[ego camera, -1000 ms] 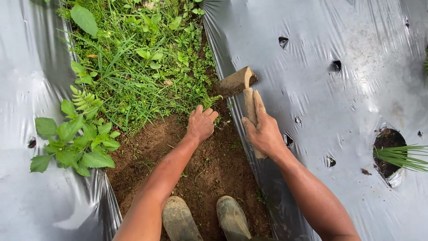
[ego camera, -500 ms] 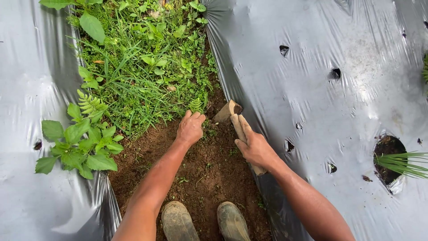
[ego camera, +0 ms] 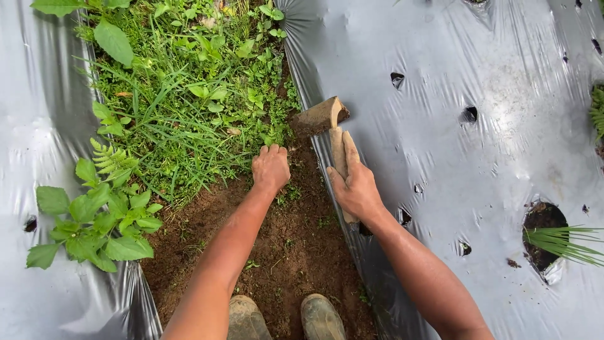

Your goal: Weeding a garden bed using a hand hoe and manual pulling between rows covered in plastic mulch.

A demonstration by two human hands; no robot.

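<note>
My right hand grips the wooden handle of a short hand hoe. Its muddy blade is raised over the edge of the weed patch, pointing left. My left hand is closed in a fist at the near edge of the weeds, where the grass meets bare brown soil. Whether it holds any plants is hidden by the fingers. Both forearms reach forward from the bottom of the view.
Silver plastic mulch sheets with small holes flank the soil strip on both sides. A leafy green plant grows at the left sheet's edge. A grass-like seedling sits in a hole at right. My muddy boots stand below.
The hoe went down into the soil beside my left hand half a second ago and is now lifted again farther forward. My left hand has closed into a fist at the weeds' edge.
</note>
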